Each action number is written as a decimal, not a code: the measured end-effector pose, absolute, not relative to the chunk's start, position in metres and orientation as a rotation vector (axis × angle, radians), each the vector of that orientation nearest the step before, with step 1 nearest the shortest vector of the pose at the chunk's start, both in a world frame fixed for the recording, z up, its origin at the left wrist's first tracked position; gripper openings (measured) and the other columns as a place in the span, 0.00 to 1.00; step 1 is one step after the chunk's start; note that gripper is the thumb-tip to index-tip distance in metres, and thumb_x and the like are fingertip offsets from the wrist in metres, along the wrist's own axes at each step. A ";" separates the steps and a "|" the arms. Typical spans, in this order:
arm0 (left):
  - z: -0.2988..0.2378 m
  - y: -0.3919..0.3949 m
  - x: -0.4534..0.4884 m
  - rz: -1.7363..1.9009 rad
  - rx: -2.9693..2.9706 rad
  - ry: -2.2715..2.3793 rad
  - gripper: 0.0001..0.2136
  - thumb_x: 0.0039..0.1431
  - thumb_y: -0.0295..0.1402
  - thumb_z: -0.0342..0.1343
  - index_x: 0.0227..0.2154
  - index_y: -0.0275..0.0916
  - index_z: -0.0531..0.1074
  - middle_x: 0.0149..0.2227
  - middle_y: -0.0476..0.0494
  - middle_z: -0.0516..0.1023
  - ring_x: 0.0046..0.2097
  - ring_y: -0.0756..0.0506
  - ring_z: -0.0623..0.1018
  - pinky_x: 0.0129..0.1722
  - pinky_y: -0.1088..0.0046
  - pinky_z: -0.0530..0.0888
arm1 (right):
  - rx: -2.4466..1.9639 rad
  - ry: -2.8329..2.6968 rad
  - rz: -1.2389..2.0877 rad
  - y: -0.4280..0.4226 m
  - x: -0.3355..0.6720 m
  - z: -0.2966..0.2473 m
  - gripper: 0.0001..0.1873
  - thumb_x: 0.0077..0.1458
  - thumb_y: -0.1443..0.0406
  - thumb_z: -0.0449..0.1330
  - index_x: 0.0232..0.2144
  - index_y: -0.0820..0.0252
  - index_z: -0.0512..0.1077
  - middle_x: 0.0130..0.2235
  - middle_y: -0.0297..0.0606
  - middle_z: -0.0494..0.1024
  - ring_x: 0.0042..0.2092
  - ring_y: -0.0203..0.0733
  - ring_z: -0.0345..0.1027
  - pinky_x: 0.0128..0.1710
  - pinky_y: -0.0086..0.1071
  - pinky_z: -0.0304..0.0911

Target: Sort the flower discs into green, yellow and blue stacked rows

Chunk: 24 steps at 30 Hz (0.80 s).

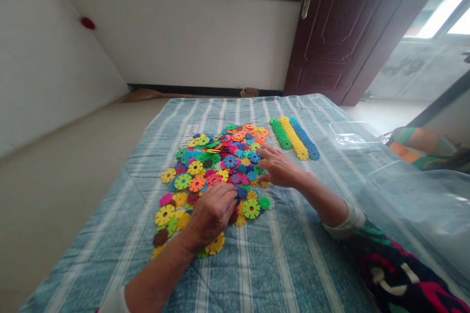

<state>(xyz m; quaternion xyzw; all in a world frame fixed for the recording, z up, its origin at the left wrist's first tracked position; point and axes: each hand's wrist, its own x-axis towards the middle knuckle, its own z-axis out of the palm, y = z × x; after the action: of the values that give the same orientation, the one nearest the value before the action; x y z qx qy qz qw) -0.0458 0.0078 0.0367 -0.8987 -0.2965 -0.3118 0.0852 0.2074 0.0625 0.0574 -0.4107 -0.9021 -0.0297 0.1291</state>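
Observation:
A spread pile of colourful notched plastic discs (194, 167) lies on the striped tablecloth. Over the near part of this pile is my left hand (216, 210), its fingers bent down and held together; whatever the fingertips hold, if anything, is hidden. My right hand (279, 166) touches the pile's right edge, fingers stretched out and apart near some blue and yellow discs. Beyond it, three rows of overlapping discs lie side by side: a green row (280, 134), a yellow row (293, 138) and a blue row (304, 138).
To the right on the tablecloth (128, 225) stand a small clear plastic box (352, 135) and a larger clear container (422, 205). An orange and green cloth-like item (411, 144) is beyond them. A dark red door (334, 24) and a broom (147, 94) are behind the table.

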 end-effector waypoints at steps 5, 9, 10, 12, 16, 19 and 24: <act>0.037 0.008 -0.046 -0.933 -2.676 -0.877 0.09 0.65 0.26 0.48 0.36 0.35 0.74 0.38 0.40 0.81 0.40 0.43 0.79 0.41 0.64 0.77 | -1.173 -2.593 0.040 0.065 0.207 0.055 0.14 0.48 0.59 0.72 0.34 0.60 0.79 0.53 0.49 0.70 0.61 0.57 0.57 0.58 0.50 0.60; 0.036 0.010 -0.048 -0.939 -2.681 -0.862 0.09 0.65 0.26 0.48 0.35 0.35 0.74 0.38 0.40 0.80 0.41 0.43 0.79 0.42 0.64 0.77 | -1.099 -2.454 0.266 0.071 0.209 0.052 0.06 0.47 0.67 0.71 0.30 0.59 0.79 0.52 0.44 0.72 0.58 0.52 0.62 0.57 0.47 0.61; 0.036 0.010 -0.048 -0.937 -2.688 -0.862 0.08 0.65 0.26 0.48 0.35 0.35 0.74 0.38 0.40 0.80 0.41 0.43 0.79 0.41 0.64 0.77 | -1.078 -2.410 0.324 0.074 0.211 0.051 0.04 0.48 0.69 0.70 0.29 0.58 0.78 0.51 0.43 0.73 0.57 0.50 0.64 0.57 0.46 0.61; 0.034 0.012 -0.049 -0.926 -2.704 -0.864 0.08 0.65 0.26 0.49 0.36 0.35 0.74 0.39 0.40 0.80 0.41 0.43 0.79 0.42 0.65 0.77 | -1.039 -2.320 0.427 0.080 0.219 0.051 0.05 0.50 0.72 0.67 0.27 0.57 0.78 0.51 0.40 0.74 0.56 0.46 0.65 0.58 0.45 0.61; 0.030 0.013 -0.051 -0.910 -2.712 -0.888 0.07 0.65 0.27 0.50 0.38 0.35 0.74 0.40 0.40 0.81 0.43 0.43 0.78 0.44 0.64 0.76 | -1.101 -2.104 0.398 0.097 0.253 0.053 0.06 0.52 0.70 0.63 0.26 0.56 0.78 0.49 0.40 0.76 0.54 0.45 0.68 0.56 0.44 0.62; 0.029 0.013 -0.052 -0.929 -2.714 -0.906 0.08 0.65 0.27 0.50 0.37 0.36 0.75 0.40 0.40 0.81 0.43 0.44 0.78 0.45 0.64 0.76 | -1.266 -1.942 0.181 0.110 0.284 0.048 0.07 0.51 0.71 0.62 0.25 0.57 0.78 0.44 0.42 0.77 0.49 0.47 0.69 0.54 0.45 0.63; 0.033 0.012 -0.050 -0.931 -2.726 -0.906 0.08 0.64 0.27 0.50 0.37 0.36 0.75 0.39 0.40 0.81 0.42 0.44 0.79 0.44 0.65 0.76 | -1.421 -1.877 0.032 0.121 0.312 0.030 0.09 0.52 0.70 0.60 0.25 0.55 0.79 0.41 0.41 0.77 0.47 0.46 0.70 0.53 0.43 0.63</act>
<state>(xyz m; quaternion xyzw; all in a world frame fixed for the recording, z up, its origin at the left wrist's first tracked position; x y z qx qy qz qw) -0.0500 0.0116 0.0332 -0.9011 -0.2995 -0.3076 0.0609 0.3115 0.1214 0.0302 -0.5575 -0.7361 0.0127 0.3836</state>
